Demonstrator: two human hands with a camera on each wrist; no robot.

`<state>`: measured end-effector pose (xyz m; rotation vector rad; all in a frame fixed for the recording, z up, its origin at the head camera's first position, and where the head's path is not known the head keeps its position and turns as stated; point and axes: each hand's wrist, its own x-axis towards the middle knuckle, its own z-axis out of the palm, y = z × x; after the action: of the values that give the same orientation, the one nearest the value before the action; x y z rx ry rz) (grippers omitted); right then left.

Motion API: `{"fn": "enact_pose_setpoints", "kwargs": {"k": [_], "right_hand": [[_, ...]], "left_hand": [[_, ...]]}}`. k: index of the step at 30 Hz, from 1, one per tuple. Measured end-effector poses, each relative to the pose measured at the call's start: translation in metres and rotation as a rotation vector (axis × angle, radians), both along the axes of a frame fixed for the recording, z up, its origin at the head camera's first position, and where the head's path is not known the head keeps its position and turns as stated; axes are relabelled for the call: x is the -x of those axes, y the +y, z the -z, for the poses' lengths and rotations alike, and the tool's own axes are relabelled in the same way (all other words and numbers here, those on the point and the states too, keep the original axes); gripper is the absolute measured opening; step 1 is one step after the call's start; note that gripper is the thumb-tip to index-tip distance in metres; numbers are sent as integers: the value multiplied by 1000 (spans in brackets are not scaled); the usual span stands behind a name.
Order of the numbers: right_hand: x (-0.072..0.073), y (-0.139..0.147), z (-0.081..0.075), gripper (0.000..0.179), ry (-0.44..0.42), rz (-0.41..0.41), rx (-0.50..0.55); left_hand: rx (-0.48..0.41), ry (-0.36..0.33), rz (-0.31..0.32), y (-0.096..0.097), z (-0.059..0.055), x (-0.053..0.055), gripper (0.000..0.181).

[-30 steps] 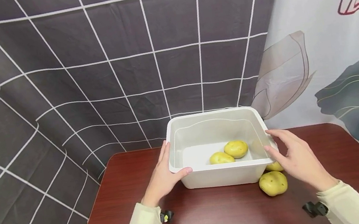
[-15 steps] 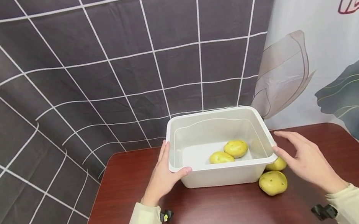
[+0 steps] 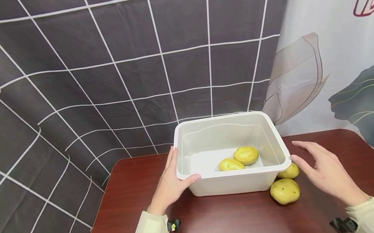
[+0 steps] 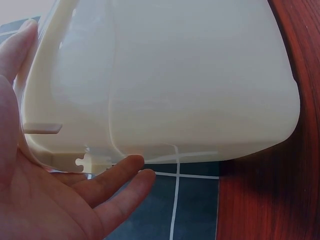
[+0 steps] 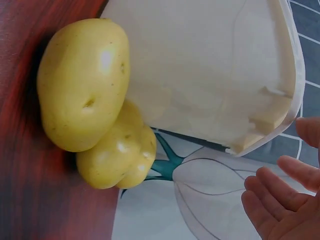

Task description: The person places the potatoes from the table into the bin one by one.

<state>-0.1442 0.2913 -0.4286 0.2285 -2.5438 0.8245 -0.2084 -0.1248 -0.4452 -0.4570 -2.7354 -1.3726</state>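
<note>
A white plastic bin (image 3: 233,183) stands on the table with two yellow potatoes (image 3: 246,155) inside. My left hand (image 3: 168,183) holds its near left corner, the thumb on the front rim and the fingers along the outer left side. In the left wrist view, the lower fingers (image 4: 120,185) lie under the rim, near the outer wall. My right hand (image 3: 327,170) is beside the right side, fingers spread and holding nothing. Its thumb is very close to the rim; whether it touches I cannot tell. More potatoes (image 3: 285,191) lie outside the near right corner, partly overlapping one another.
The reddish-brown wooden table (image 3: 217,224) ends at a dark gridded curtain (image 3: 138,79) behind the bin. A pale curtain with leaf prints (image 3: 333,30) hangs at the right.
My right hand has let go of the bin's right rim and drawn back to the right and toward me. The left hand, bin and potatoes look unmoved.
</note>
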Motion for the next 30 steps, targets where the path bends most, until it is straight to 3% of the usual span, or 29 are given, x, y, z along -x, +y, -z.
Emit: {"fn": "enact_pose_setpoints", "kwargs": {"k": [11, 30], "right_hand": [[-7, 8, 11, 46, -20, 23, -12], [-12, 12, 34, 45, -70, 12, -40]], "left_hand": [[1, 29, 6, 0, 0, 0, 113], [4, 9, 1, 1, 0, -1, 112]]}}
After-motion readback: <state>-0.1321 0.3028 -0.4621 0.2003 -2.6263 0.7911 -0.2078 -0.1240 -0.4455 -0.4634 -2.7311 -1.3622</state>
